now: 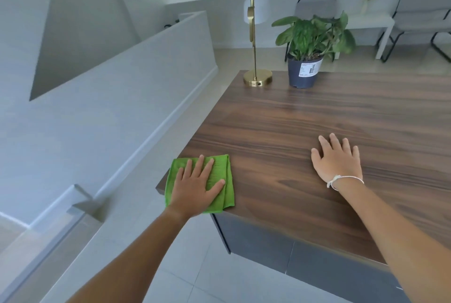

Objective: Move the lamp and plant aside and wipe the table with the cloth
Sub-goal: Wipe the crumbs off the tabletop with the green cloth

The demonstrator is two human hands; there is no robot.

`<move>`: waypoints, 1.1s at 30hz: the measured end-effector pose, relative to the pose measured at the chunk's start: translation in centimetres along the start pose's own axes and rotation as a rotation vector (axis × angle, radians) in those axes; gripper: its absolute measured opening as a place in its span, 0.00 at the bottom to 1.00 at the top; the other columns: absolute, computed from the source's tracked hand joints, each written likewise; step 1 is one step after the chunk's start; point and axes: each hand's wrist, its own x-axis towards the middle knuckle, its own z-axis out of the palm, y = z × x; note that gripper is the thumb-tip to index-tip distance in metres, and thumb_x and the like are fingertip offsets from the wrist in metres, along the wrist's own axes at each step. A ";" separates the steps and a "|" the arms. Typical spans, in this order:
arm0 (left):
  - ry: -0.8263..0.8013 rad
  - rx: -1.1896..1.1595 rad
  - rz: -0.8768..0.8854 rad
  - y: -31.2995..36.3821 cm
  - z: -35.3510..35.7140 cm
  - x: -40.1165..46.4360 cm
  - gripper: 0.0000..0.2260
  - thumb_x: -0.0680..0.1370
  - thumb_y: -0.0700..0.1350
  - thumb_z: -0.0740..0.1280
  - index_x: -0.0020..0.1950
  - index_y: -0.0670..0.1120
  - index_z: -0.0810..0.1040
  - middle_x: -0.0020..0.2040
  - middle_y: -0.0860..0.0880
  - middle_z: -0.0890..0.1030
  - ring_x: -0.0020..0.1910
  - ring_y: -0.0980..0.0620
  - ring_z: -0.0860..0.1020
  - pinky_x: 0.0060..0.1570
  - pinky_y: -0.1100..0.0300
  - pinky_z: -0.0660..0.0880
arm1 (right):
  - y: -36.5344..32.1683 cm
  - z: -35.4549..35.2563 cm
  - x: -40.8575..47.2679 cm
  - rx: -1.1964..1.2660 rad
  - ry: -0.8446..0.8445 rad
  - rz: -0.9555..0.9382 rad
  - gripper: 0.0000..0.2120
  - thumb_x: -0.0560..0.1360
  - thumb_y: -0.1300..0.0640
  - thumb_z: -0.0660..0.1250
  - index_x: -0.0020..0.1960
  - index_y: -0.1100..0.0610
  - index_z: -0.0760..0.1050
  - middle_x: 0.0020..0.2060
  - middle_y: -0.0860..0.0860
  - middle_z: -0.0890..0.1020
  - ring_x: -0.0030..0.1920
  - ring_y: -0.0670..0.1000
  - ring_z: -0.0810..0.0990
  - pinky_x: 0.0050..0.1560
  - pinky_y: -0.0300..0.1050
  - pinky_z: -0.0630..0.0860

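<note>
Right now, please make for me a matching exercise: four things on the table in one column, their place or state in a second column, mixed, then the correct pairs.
Things:
1. cloth
2. lamp
3. plant
4. right hand

Places or states:
A. flat on bare wood, holding nothing
B. at the far corner, gold base
C. in a dark pot with a white label
D. under the left hand, near corner of the table

Pairs: 1-D, 2-B, 3-C, 4-A
</note>
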 end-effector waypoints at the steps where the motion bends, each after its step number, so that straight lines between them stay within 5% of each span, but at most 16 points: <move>1: 0.001 0.014 -0.010 0.0 0.1 -0.1 0.42 0.64 0.70 0.35 0.75 0.55 0.47 0.78 0.50 0.47 0.76 0.43 0.47 0.73 0.48 0.45 | -0.4 0.3 -0.2 0.003 0.006 0.012 0.25 0.78 0.45 0.46 0.74 0.50 0.53 0.76 0.51 0.53 0.75 0.58 0.49 0.75 0.56 0.46; 15: -0.012 -0.030 0.225 4.5 0.2 11.3 0.30 0.75 0.66 0.50 0.75 0.58 0.50 0.78 0.53 0.49 0.77 0.47 0.47 0.74 0.49 0.44 | 0.0 0.5 -0.2 -0.019 0.069 -0.012 0.25 0.77 0.45 0.49 0.73 0.49 0.55 0.76 0.50 0.56 0.75 0.56 0.51 0.75 0.55 0.48; 24: -0.021 0.020 0.113 0.4 -1.2 19.8 0.30 0.76 0.65 0.48 0.75 0.56 0.47 0.78 0.51 0.48 0.77 0.46 0.47 0.74 0.48 0.47 | 0.0 0.6 0.4 -0.031 0.084 0.019 0.25 0.77 0.44 0.49 0.73 0.45 0.54 0.76 0.47 0.55 0.76 0.53 0.51 0.75 0.52 0.49; 33: 0.026 0.031 0.018 -2.4 -0.4 13.7 0.31 0.75 0.64 0.45 0.76 0.53 0.49 0.78 0.48 0.50 0.76 0.43 0.50 0.73 0.48 0.50 | -0.1 0.2 0.1 -0.011 0.071 0.021 0.25 0.77 0.45 0.49 0.73 0.46 0.54 0.76 0.48 0.55 0.76 0.54 0.51 0.75 0.53 0.48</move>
